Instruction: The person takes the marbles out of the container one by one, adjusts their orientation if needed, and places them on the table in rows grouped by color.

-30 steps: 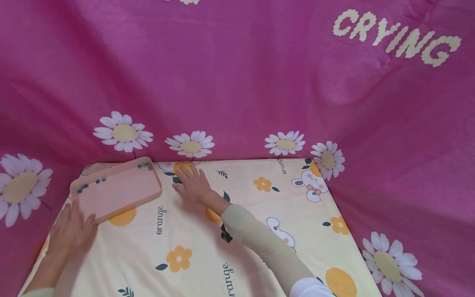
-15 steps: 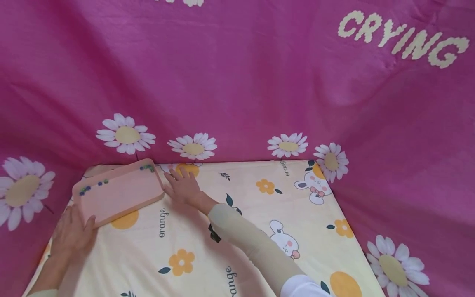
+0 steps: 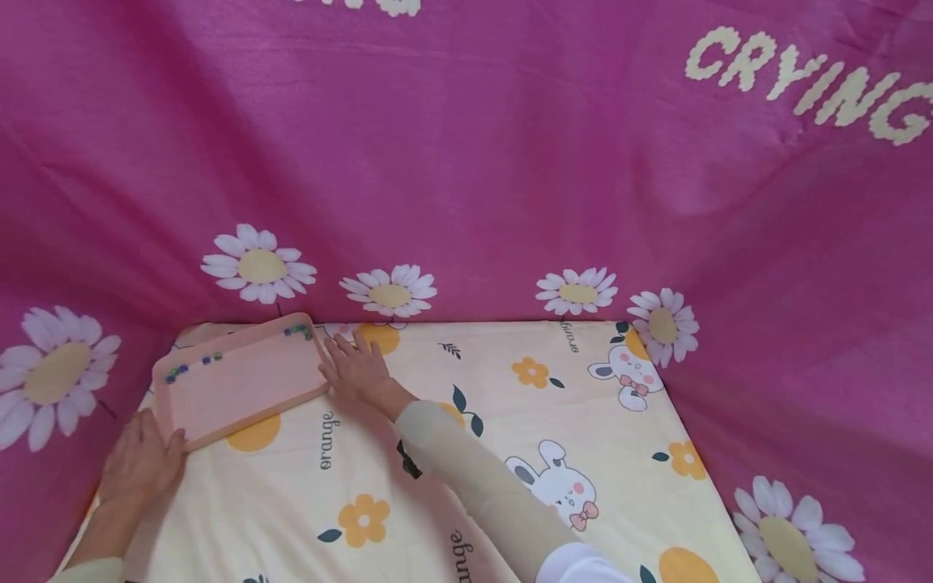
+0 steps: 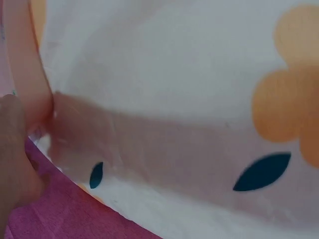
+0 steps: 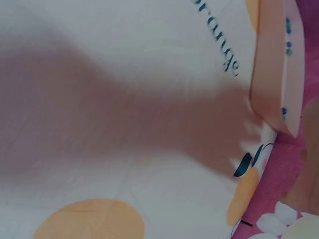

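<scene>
A shallow pink tray (image 3: 248,380) lies at the far left of the cloth-covered table, angled a little. Along its back side and in its far right corner sit several small blue and green beads (image 3: 175,373). My left hand (image 3: 141,470) rests at the tray's near left corner, its fingers along the short side and the thumb by the front edge. At the opposite short end, my right hand (image 3: 362,374) has its fingers spread and fairly straight, fingertips right at the tray's rim. In the right wrist view that hand shows only partly, beside the tray wall (image 5: 271,64).
A cream tablecloth (image 3: 408,551) printed with oranges, flowers and rabbits covers the table. Pink fabric (image 3: 466,162) with daisies hangs close behind and along both sides. Tray's back corners stand near that fabric.
My right hand has moved left across the cloth to the tray's right end. My left hand stays at the near left corner. The head view has shifted slightly.
</scene>
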`<state>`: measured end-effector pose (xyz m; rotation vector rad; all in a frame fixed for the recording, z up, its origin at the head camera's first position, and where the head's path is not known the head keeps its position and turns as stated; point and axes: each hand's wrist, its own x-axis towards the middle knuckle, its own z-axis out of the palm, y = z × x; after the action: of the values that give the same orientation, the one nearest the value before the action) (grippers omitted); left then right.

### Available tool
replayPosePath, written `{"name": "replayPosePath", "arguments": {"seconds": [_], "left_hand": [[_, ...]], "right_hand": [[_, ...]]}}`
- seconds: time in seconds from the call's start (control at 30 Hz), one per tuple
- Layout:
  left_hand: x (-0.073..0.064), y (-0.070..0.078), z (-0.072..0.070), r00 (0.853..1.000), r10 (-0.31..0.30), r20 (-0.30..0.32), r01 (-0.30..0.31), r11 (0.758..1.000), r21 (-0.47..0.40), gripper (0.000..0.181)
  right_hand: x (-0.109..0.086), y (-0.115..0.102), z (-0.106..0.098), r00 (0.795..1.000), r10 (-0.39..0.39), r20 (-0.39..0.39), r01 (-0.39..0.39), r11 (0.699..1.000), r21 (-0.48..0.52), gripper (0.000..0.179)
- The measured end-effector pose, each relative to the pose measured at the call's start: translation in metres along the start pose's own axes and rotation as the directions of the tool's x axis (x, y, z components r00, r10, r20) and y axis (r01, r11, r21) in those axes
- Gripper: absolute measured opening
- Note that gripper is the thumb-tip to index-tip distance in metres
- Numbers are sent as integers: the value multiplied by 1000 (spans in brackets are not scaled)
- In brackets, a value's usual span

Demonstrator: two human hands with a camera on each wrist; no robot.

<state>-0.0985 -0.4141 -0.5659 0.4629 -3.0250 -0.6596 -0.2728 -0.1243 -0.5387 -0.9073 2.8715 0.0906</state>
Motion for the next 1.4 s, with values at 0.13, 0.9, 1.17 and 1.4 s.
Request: {"name": "replayPosePath", "arguments": {"seconds": [0.13, 0.9, 1.17, 1.4], "left_hand": [[2, -5, 3, 999, 37, -3, -37, 999, 28, 68], [3, -17, 13, 996, -58, 74, 61, 997, -44, 75], [2, -16, 16, 996, -73, 45, 76, 995, -67, 71], [2, -17, 14, 997, -64, 50, 68, 993, -94, 67]], "right_hand": [[4, 1, 4, 1000, 27, 15, -27, 1000, -3, 61], [8, -9, 24, 995, 30, 96, -39, 995, 94, 60], [13, -10, 32, 993, 43, 107, -46, 999, 26, 63], [13, -9, 33, 990, 55, 129, -64, 995, 72, 59]]}}
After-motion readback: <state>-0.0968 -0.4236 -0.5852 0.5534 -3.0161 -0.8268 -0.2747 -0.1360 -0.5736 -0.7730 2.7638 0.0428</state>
